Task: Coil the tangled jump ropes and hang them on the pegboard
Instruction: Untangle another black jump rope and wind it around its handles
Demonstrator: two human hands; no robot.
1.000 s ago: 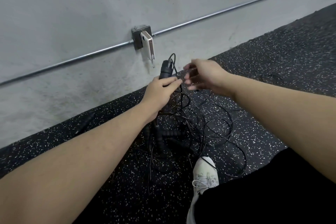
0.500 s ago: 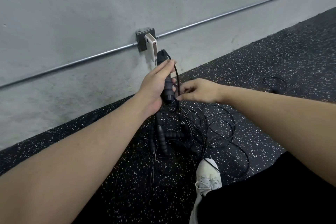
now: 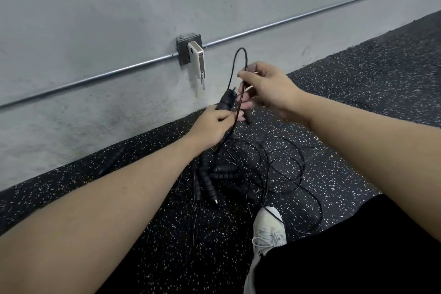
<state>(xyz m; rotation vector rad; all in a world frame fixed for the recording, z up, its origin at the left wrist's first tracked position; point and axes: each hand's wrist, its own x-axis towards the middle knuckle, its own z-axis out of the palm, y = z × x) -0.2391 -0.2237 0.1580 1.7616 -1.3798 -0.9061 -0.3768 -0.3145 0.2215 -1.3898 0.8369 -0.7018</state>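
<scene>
- The left hand (image 3: pixel 212 124) gripped one black handle (image 3: pixel 226 101), fingers curled round it, its top end tilted up toward the wall (image 3: pixel 119 7); half a second before, that handle had stood higher and nearly upright in front of the wall box (image 3: pixel 188 49)
- The right hand (image 3: pixel 267 86) had risen from beside the handle's lower end and now pinched the thin cord (image 3: pixel 235 64) between thumb and fingertips; the cord arched up in a narrow loop above both hands
- Whether the right hand's lower fingers also held a second strand could not be told, as they were partly hidden
- That raised loop probably marked the first turn of a coil, or one cord being drawn free of the rest
- The rest of the jump ropes (image 3: pixel 274 174) lay tangled on the speckled floor (image 3: pixel 358 93) below the hands, with several ribbed handles (image 3: pixel 205 179) in the heap, just ahead of a white shoe (image 3: pixel 267 231)
- No pegboard was in view, so hanging was some way off: nothing had been coiled yet
</scene>
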